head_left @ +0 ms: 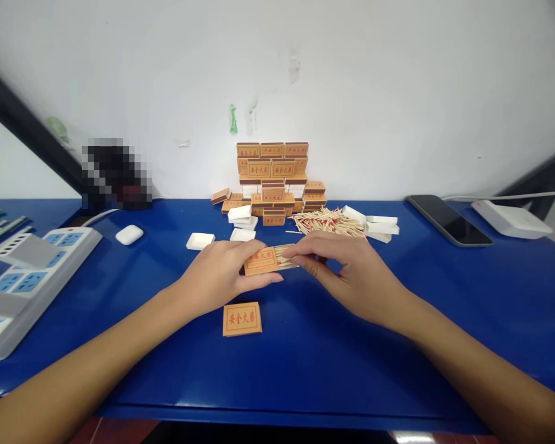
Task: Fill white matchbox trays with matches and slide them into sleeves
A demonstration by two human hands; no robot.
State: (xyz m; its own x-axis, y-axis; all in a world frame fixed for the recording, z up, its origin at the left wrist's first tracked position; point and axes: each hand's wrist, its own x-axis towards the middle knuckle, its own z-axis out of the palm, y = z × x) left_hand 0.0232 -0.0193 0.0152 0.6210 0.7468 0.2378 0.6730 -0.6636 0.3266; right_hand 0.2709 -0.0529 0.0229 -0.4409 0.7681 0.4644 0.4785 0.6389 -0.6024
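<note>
My left hand grips the orange sleeve of a matchbox between thumb and fingers. Out of the sleeve's right end sticks a tray with matches in it. The thumb and fingertips of my right hand pinch that tray's outer end. Below my left hand, a flat matchbox sleeve lies on the blue table. Just beyond my right hand is a heap of loose matches. White empty trays lie past my left hand, and more white trays are beside the heap.
Stacked matchboxes stand against the wall. At the right are a phone and a white box-shaped device with a cable. To the left lie a white earbud case and a power strip. The blue table has a front edge near me.
</note>
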